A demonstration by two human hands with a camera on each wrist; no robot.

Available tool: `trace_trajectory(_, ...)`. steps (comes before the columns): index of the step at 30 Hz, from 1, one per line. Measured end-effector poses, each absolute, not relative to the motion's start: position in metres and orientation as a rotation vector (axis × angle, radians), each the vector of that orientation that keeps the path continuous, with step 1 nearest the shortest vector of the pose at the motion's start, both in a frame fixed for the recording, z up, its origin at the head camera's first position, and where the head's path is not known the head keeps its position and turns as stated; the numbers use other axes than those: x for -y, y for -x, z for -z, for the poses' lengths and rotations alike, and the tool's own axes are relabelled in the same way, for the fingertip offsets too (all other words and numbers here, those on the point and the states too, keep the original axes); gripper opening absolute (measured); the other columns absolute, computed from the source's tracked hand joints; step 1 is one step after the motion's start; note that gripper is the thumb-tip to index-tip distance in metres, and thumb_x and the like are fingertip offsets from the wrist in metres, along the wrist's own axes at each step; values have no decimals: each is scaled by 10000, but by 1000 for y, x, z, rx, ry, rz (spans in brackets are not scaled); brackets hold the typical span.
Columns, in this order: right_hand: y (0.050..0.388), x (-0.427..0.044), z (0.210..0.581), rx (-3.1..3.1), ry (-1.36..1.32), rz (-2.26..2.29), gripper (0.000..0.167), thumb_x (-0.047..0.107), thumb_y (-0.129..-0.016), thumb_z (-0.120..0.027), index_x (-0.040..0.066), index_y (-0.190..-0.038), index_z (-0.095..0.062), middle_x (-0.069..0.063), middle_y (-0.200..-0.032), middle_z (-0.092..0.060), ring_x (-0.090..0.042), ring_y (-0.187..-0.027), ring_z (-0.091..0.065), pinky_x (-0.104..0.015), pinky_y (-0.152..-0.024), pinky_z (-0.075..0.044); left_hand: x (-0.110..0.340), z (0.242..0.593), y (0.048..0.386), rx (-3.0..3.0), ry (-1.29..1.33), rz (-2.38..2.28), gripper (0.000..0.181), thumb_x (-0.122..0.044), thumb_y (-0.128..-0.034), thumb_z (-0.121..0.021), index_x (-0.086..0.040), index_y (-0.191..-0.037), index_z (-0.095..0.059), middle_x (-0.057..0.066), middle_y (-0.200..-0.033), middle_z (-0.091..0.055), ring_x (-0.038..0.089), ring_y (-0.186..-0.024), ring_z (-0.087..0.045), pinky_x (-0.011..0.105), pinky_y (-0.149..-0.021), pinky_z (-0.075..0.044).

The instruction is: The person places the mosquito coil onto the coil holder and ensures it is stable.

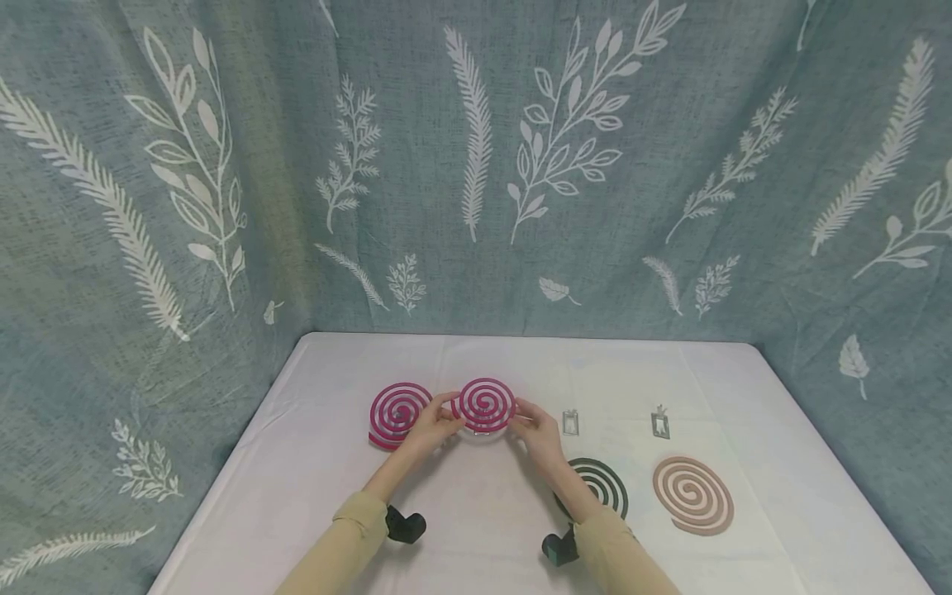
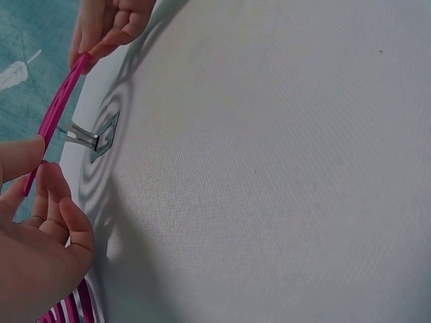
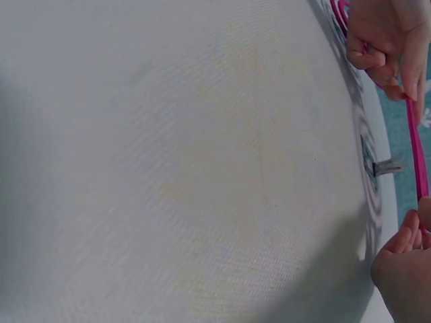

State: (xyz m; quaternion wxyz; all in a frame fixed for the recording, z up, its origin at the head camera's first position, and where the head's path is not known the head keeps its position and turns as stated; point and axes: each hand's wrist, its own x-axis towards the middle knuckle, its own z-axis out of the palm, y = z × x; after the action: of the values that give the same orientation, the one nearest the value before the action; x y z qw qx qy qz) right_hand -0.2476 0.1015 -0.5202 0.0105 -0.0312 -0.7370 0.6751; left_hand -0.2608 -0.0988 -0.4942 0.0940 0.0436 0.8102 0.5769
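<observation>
A magenta mosquito coil (image 1: 485,382) is held level above the table by both hands. My left hand (image 1: 427,431) pinches its left rim between thumb and fingers, and my right hand (image 1: 541,436) pinches the right rim. Edge-on in the left wrist view, the coil (image 2: 60,104) sits just above a small metal coil stand (image 2: 106,138) whose prong points up toward it. From the right wrist, the same stand (image 3: 370,161) shows beside the coil (image 3: 417,151); whether prong and coil touch, I cannot tell. A second magenta coil (image 1: 381,398) lies by my left hand.
Right of the hands, two more metal stands (image 1: 570,422) (image 1: 660,425) lie on the white table (image 1: 483,529). Nearer are a dark green coil (image 1: 621,487), partly under my right forearm, and a tan coil (image 1: 693,496). A patterned curtain (image 1: 476,281) hangs behind.
</observation>
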Motion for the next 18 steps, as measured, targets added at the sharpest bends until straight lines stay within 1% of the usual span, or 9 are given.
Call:
trace_trajectory(5,248,-101,521,2287,101,-2110,448,-12,-888,-570,-99,-1316,-471,-296,-1219,-561,-305,-1069,-610,-248,-749,-538,97,495,260,-2403,-111,-1725,506,-56,-898,-600,-18,-1375,-435,107,-883,-550,196,-738,-536,272,-605,-423)
trace_trajectory(12,248,-101,519,2311,120,-2103,458,1,-893,-569,-90,-1328,-461,-285,-1229,-560,-347,-1110,-585,-316,-812,-542,95,495,260,-2406,-76,-1710,513,-59,-900,-598,-27,-1383,-429,98,-885,-547,178,-725,-528,253,-598,-411)
trace_trajectory(18,251,-101,520,2341,150,-2085,456,9,-892,-567,-72,-1329,-468,-267,-1232,-566,-313,-1095,-594,-300,-819,-541,94,497,261,-2408,-82,-1714,518,-60,-896,-602,-14,-1382,-427,100,-875,-552,184,-723,-537,250,-590,-409)
